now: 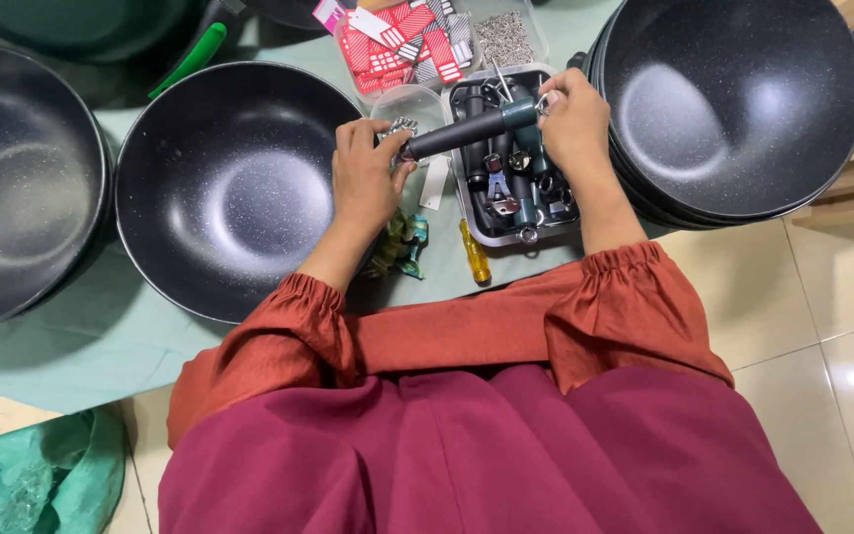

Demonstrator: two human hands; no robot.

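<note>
A black pan handle with a teal end (467,129) lies crosswise between my two hands, above a metal tray (471,225). My left hand (366,173) grips its dark end, next to the rim of a black speckled wok (219,188). My right hand (573,119) holds the teal end together with a small metal part. The tray under the handle carries several more black and teal handles and metal fittings.
More black woks stand at the far left (22,188) and stacked at the right (733,99). A yellow screwdriver (474,254) and a crumpled wrapper (399,243) lie on the green cloth (81,336). Red and white labels (397,40) and a tub of small screws (504,38) sit behind.
</note>
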